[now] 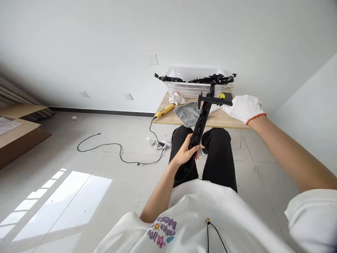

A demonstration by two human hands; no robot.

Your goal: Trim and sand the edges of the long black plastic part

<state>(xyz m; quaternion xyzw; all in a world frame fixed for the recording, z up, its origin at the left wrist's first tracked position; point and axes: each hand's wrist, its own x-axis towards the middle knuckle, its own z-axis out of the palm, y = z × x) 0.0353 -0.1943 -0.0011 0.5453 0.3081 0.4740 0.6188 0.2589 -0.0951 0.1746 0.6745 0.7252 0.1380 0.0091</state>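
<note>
So the left hand (186, 151), bare, is wrapped round the lower half of a long black part (201, 122), which slants up from between the legs (220, 158) and over the table (226, 120). The right hand (243, 108) is gloved and clamped on one end of a caliper (215, 101) lying crosswise at the upper half; can't tell if they're touching. Basket (184, 90) behind has more black pieces (202, 80). Grey cloth (186, 112), yellow tool (165, 110) and another glove (176, 99) sit left.
</note>
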